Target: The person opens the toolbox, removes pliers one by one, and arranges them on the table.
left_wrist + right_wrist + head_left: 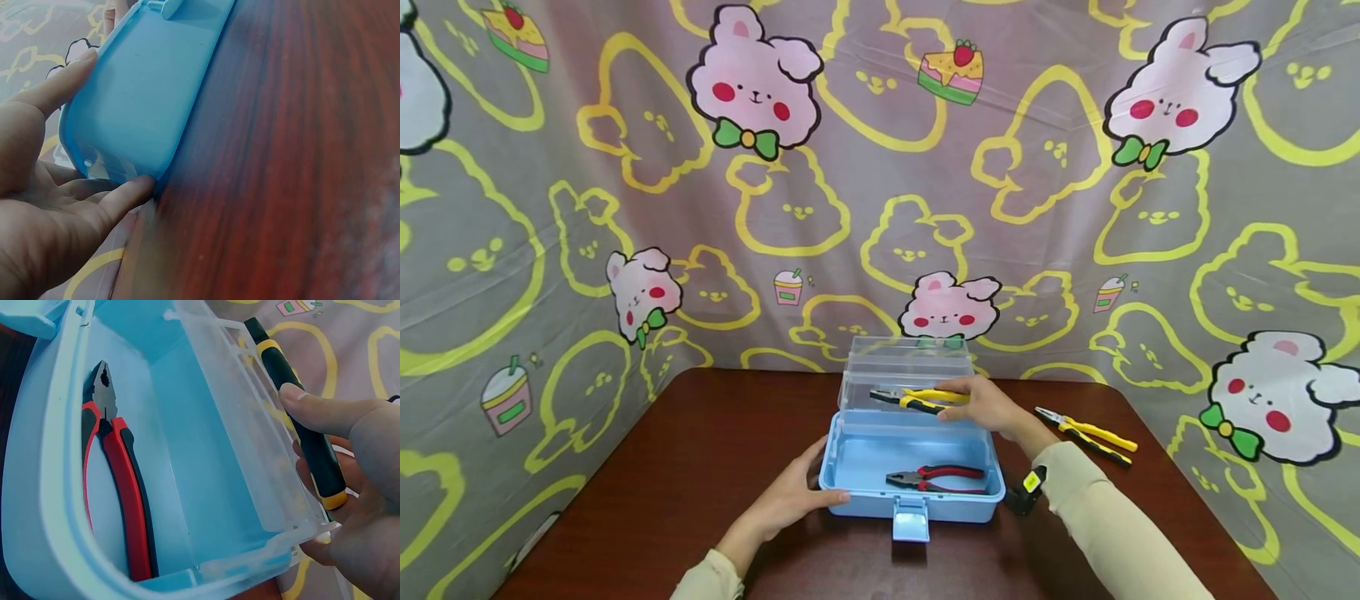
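Note:
A light blue toolbox stands on the table, its clear lid raised at the back. My left hand grips its left end, thumb over the front rim; in the left wrist view, the fingers lie against the end wall. Above the box, my right hand holds yellow-and-black pliers by the handles, jaws toward the left. The right wrist view shows the thumb on a black handle; the jaws are out of sight there. Red-and-black pliers lie inside the box near the front wall.
Another pair of yellow-and-black pliers lies on the dark red-brown table to the right of the box. The front latch hangs down. A patterned cloth surrounds the table at the back and sides.

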Demonstrator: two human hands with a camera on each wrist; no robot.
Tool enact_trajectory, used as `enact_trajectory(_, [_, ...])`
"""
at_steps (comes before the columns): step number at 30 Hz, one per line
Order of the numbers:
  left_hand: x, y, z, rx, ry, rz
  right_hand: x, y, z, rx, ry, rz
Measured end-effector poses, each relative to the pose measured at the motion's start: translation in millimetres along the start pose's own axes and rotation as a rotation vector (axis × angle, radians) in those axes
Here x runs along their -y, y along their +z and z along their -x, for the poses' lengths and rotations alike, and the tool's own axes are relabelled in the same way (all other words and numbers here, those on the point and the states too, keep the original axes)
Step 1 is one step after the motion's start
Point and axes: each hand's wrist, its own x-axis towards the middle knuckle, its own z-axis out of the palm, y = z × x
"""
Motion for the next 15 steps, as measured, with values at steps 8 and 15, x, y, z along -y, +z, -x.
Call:
enact_trajectory(8, [0.4, -0.9, 0.0, 0.006, -0.002, 0.007, 1, -5, 8, -0.012, -0.018, 0.030])
enact_trajectory(15, [-0.2, -1.4, 0.9, 0.007, -0.004, 0.002, 1, -15, 19, -0.025, -0.039, 0.049])
